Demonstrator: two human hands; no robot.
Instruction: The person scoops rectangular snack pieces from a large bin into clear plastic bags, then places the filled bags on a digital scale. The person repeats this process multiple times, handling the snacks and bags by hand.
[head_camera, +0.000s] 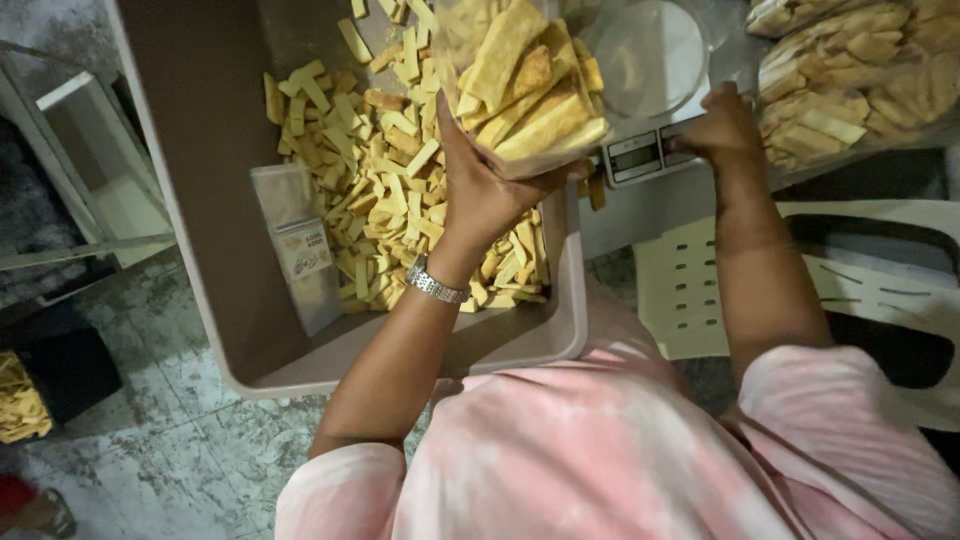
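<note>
From the head camera, the left hand (490, 185) is closed around the bottom of a clear plastic bag (520, 85) packed with yellow fried strips, cupping it from below so the open top stays up and nothing spills. It holds the bag over the far right corner of a large beige tub (210, 260), where a heap of loose strips (390, 190) covers the far end of the tub floor; a flat stack of empty bags (300, 245) lies against the tub's left wall, close by. The right hand (722, 130) rests its fingers on the front edge of a small digital scale (650, 150) just beside the tub; whether it grips or only presses, I cannot tell. Filled bags (850, 90) lie piled beyond the scale, at the far right. A white plastic chair (870, 280) stands under the right arm.
</note>
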